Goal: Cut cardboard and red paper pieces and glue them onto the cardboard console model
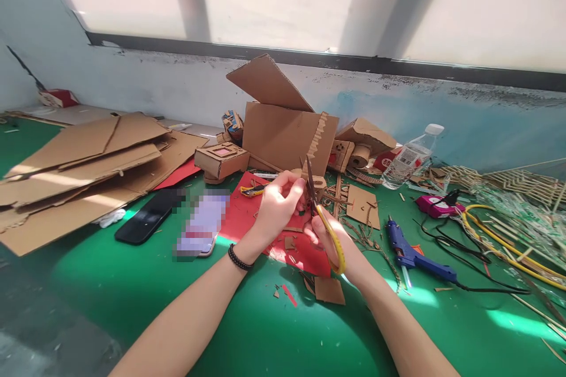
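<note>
Yellow-handled scissors [332, 240] are in my right hand [329, 235], their dark blades pointing up and partly apart. My left hand [280, 197] pinches the lower end of a narrow cardboard strip [316, 136] with a notched, zigzag edge, which rises in front of a larger cardboard panel [278, 135]. The blades cross close to the strip near my left fingertips; whether they touch it I cannot tell. Below both hands lies red paper [305, 250] strewn with cardboard scraps. A yellow utility knife [253, 189] rests beside my left hand.
Stacked cardboard sheets [88, 171] lie left, near a black phone [148, 217] and a lit phone [203, 224]. A blue glue gun [411, 256] with its cord, a water bottle [411, 156] and a yellow hoop [490, 241] are right. A cardboard box [222, 160] stands behind.
</note>
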Motion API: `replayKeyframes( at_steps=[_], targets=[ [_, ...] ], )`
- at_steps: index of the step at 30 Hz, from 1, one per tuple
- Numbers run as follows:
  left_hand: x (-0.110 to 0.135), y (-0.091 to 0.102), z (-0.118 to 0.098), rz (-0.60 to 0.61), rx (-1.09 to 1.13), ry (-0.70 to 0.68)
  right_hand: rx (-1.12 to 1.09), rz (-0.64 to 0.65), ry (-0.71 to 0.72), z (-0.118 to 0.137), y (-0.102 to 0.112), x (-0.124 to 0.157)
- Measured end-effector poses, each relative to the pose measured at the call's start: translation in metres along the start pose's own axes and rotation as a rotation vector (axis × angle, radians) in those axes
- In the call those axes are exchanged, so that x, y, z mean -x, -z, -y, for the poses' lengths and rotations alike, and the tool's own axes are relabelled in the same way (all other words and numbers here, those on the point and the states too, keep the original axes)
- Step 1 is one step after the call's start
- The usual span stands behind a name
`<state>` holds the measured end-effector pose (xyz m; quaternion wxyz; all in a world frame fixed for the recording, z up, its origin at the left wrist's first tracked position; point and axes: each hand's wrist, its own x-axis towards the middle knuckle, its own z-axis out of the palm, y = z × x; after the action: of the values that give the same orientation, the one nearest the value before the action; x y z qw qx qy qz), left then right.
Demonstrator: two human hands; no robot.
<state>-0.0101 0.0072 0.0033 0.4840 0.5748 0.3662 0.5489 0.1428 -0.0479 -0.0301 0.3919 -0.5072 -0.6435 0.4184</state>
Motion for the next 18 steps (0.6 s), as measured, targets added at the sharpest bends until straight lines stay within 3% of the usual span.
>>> replayKeyframes(
  at_steps=[11,18],
  targets=[
    [-0.0007,0.0002,-0.0041,0.037,0.013,0.022,-0.052,-0.024,-0.044,0.0086,-0.0057,0.0024],
    [-0.0004,0.0008,-0.0025,0.028,0.014,0.008,-0.071,-0.028,-0.049,0.0000,-0.0063,-0.0020]
  ],
)
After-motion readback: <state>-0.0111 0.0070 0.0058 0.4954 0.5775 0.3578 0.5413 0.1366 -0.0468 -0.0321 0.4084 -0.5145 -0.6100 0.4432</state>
